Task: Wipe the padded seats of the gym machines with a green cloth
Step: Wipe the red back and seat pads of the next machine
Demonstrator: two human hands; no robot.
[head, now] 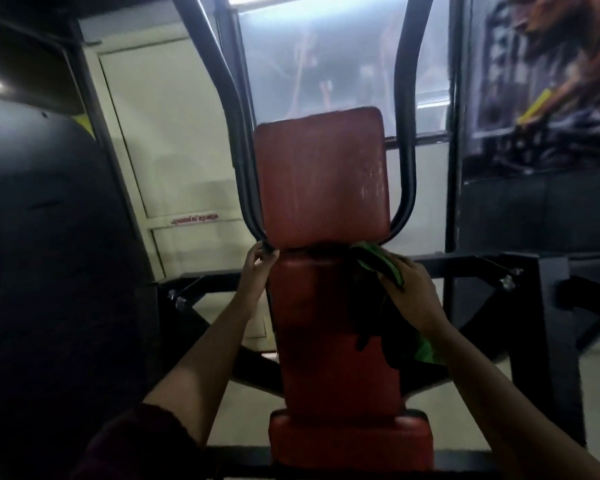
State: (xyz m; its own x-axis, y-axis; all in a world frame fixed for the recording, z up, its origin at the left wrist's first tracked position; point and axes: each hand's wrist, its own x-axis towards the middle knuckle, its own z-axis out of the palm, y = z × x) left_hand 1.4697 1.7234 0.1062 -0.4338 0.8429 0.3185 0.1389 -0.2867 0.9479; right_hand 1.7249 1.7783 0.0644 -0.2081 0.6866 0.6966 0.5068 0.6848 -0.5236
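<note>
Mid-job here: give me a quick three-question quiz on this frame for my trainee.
1. True or false: the green cloth is held in the right hand.
2. What does the left hand hold? A) the black frame tube B) the cloth C) nothing
3. How many red pads show on this machine?
Key: 1 true; 2 A; 3 three.

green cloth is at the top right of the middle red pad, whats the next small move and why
Probably sweep the green cloth leftward across the top of the middle red pad. The right hand holds it at that pad's upper right edge, just under the upper pad; the rest of its face lies bare, and the left hand grips the black frame tube.
</note>
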